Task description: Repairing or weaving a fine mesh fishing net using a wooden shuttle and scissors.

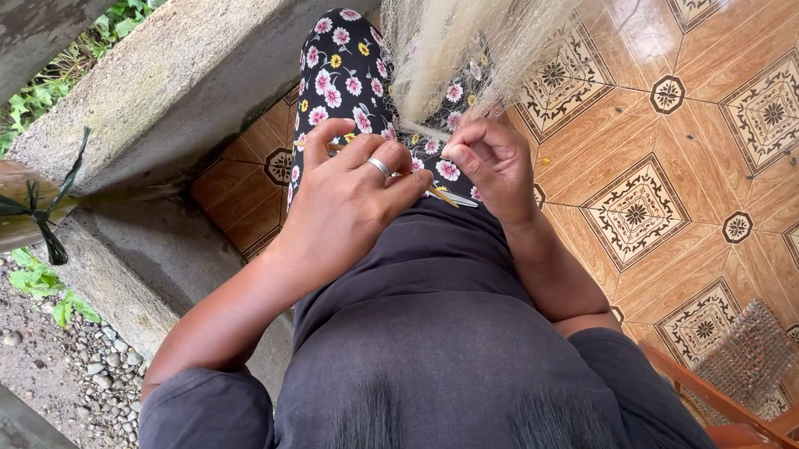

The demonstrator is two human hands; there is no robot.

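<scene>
A fine pale fishing net [464, 36] hangs down from above onto my lap, which is covered by black trousers with a flower print [341, 67]. My left hand [350, 200], with a silver ring on one finger, grips a thin yellowish netting needle [443, 196] that pokes out toward the right. My right hand [495, 164] is pinched shut on the lower edge of the net, right beside the left hand. Both hands rest on my thigh, above a dark grey shirt [430, 338].
A rough concrete ledge [173, 91] runs along the left, with gravel [86, 368] and green plants below it. Patterned orange floor tiles [681, 170] lie to the right. A wooden chair corner with a woven seat [741, 363] is at the lower right.
</scene>
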